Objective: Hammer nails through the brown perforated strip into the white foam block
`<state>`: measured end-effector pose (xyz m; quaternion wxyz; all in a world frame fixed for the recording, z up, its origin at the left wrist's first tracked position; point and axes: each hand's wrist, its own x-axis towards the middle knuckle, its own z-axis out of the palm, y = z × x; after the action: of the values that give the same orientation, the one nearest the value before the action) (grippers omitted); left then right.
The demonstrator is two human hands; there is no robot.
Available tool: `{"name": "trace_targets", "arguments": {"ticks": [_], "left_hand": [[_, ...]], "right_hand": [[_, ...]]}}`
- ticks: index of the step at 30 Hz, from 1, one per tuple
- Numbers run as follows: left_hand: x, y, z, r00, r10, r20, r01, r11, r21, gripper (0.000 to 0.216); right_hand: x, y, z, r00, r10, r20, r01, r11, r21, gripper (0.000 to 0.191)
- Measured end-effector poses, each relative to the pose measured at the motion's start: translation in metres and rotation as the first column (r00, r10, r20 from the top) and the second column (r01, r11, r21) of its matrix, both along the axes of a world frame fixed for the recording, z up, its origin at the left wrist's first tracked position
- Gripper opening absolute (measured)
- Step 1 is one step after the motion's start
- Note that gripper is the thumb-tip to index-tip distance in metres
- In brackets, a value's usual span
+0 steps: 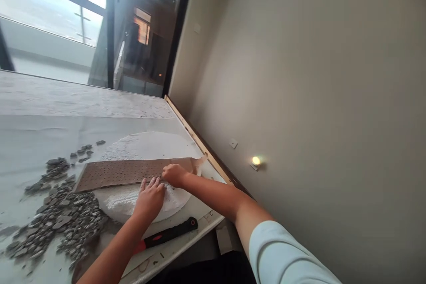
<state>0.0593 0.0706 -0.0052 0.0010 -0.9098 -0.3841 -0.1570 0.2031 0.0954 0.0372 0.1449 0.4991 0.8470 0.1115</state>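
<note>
A long brown strip with rows of small dark holes (116, 174) lies across a round white foam-like slab (146, 144) on the table. My left hand (152, 197) rests with extended fingers at the near edge of the strip. Just to its right, my right hand (175, 175) is closed over the same edge. Whatever its curled fingers may grip is hidden. Close below the slab lies a tool's black and red handle (171, 234), partly covered by my left forearm. Grey flat pebbles (81, 213) spread left of the slab, some near the strip's left end.
A wooden edge strip (196, 135) borders the white-covered table (23, 142) along the wall side. The grey wall (316, 97) rises close on the right, with a lit night light (256, 160) and a wall plate (233, 143). Glass panes (143, 31) stand behind the table.
</note>
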Motion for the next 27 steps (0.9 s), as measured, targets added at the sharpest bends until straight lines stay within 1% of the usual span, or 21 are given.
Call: {"name": "trace_targets", "arguments": {"ticks": [4, 8, 12, 17, 22, 27], "left_hand": [[0.003, 0.005, 0.001, 1.0, 0.005, -0.025, -0.006, 1.0, -0.012, 0.04], [0.002, 0.003, 0.003, 0.998, 0.008, -0.062, -0.01, 1.0, -0.019, 0.041], [0.0, 0.003, 0.003, 0.997, -0.006, -0.071, 0.004, 1.0, -0.03, 0.043], [-0.003, -0.001, 0.004, 0.998, -0.003, -0.057, 0.001, 1.0, -0.028, 0.041], [-0.007, -0.011, 0.003, 0.999, 0.006, -0.041, -0.008, 0.999, -0.043, 0.038], [-0.007, -0.012, -0.003, 0.998, 0.034, -0.047, -0.039, 0.992, -0.12, 0.039]], "right_hand": [[0.001, 0.003, 0.002, 0.999, 0.036, 0.01, -0.036, 0.999, -0.008, 0.022], [0.001, 0.005, 0.008, 0.997, 0.069, 0.015, -0.069, 0.997, -0.028, 0.02], [0.002, 0.007, 0.014, 0.997, 0.074, 0.014, -0.073, 0.996, -0.055, 0.022], [0.003, 0.004, 0.016, 0.999, 0.04, -0.004, -0.04, 0.996, -0.081, 0.025], [-0.002, -0.001, 0.011, 0.999, -0.008, -0.045, 0.005, 0.998, -0.066, 0.022], [-0.003, -0.002, 0.011, 0.996, -0.045, -0.083, 0.039, 0.997, -0.067, 0.019]]}}
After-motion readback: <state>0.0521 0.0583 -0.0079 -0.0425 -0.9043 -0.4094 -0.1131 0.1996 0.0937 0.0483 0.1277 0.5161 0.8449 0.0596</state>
